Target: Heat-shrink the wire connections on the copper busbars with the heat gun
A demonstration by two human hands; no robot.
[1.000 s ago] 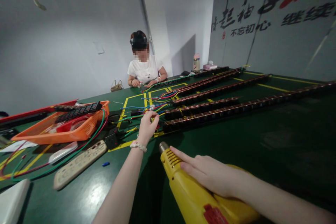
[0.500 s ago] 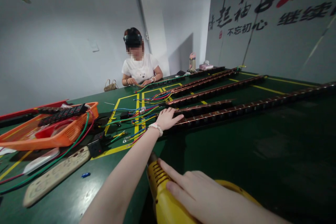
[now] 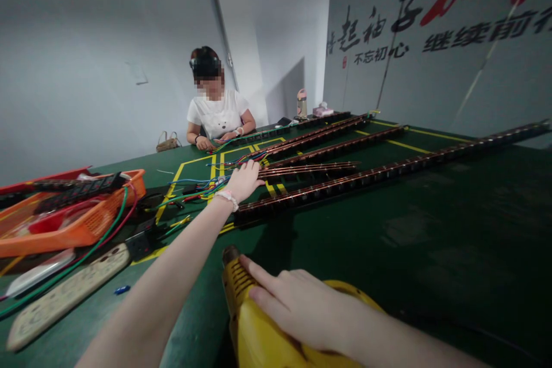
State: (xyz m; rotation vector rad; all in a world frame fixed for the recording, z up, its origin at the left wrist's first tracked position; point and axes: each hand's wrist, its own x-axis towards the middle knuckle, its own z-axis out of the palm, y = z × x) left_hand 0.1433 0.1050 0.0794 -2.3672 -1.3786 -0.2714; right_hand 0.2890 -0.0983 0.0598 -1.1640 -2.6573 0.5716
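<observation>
Clock is from my left hand, 12 straight ahead. Short copper-lined strip (image 3: 310, 169) sits at 3 o'clock, near end right at my left hand (image 3: 245, 180). Thumb's out to the side, fingers over that end; back of the hand hides the contact, so can't tell if I'm clamped on it.

Yellow heat gun (image 3: 254, 333) at 6, nozzle pointing up toward 11. Right hand (image 3: 297, 305) lies on top of its body, fingers stretched forward. Can't tell if it's gripping, underside hidden.

Long strip (image 3: 345, 183) starts just nearer me than the short one, runs off toward 2–3. More strips (image 3: 345, 145) beyond, toward 1–2. Coloured wires (image 3: 194, 181) fan out at 9.

Orange basket (image 3: 92, 230) between 8 and 9, loaded; beige power strip (image 3: 64, 299) at 8, black plug (image 3: 140, 240) by its far end. Blue bit (image 3: 122, 290) between 7 and 8.

Co-worker in white shirt (image 3: 218, 118) between 11 and 12, hands at wires. Bottle (image 3: 302, 104) at 1. All on green table (image 3: 366, 241).
</observation>
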